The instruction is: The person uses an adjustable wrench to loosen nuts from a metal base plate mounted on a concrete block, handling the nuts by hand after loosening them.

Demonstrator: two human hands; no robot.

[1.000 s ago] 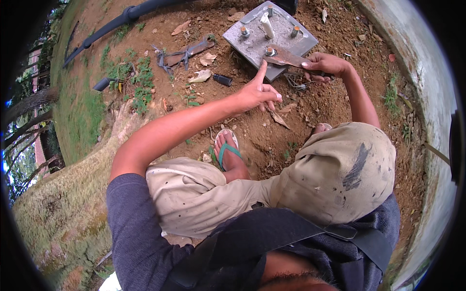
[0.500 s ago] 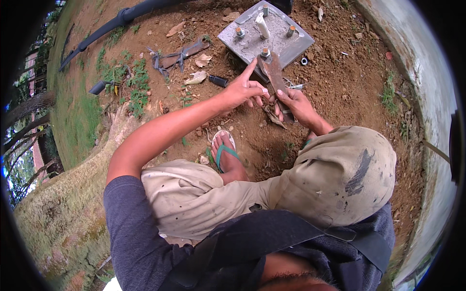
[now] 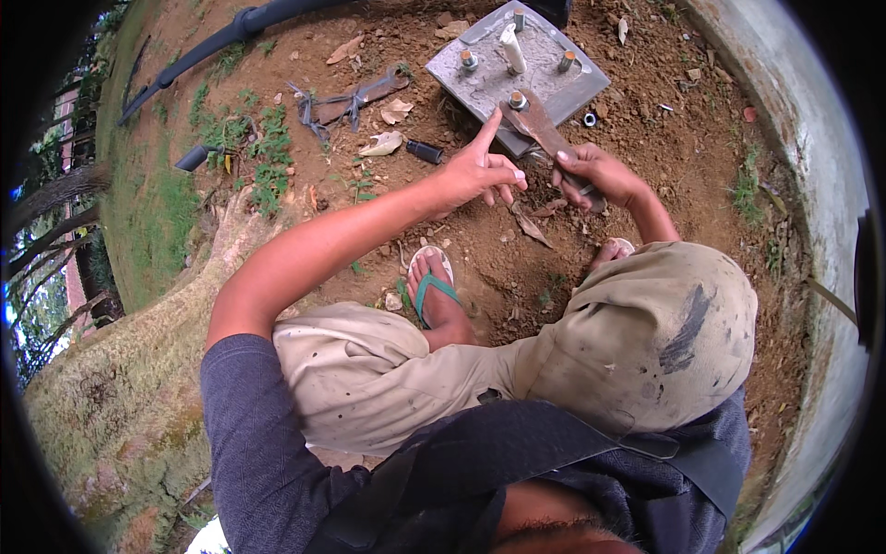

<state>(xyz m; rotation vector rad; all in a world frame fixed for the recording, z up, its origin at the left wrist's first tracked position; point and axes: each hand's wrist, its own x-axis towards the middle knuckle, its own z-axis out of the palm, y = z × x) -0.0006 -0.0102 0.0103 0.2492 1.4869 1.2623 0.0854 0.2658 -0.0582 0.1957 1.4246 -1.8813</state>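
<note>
My right hand (image 3: 598, 175) is closed round the handle of a rusty wrench (image 3: 546, 134). The wrench's head sits at the nut on the near bolt (image 3: 519, 100), which rises from a grey square base plate (image 3: 459, 87). My left hand (image 3: 477, 173) holds nothing. Its index finger stretches to the plate's near-left edge, beside the wrench head, while the other fingers are loosely bent. More bolts stand at the left (image 3: 469, 60) and right (image 3: 566, 61) corners, and one at the far corner (image 3: 520, 19). A white pipe stub (image 3: 511, 48) stands upright in the middle.
Left of the plate lie a black socket-like cylinder (image 3: 425, 151) and a rusty tool tied with grey strips (image 3: 355, 102). A loose nut (image 3: 590, 120) rests on the soil at the right. A black pipe (image 3: 245, 22) crosses the far left; a concrete kerb (image 3: 784, 102) curves along the right.
The wrench handle has swung to the right with my right hand, its head staying at the near bolt. My left index finger stays near the plate's edge. The whole view has shifted slightly.
</note>
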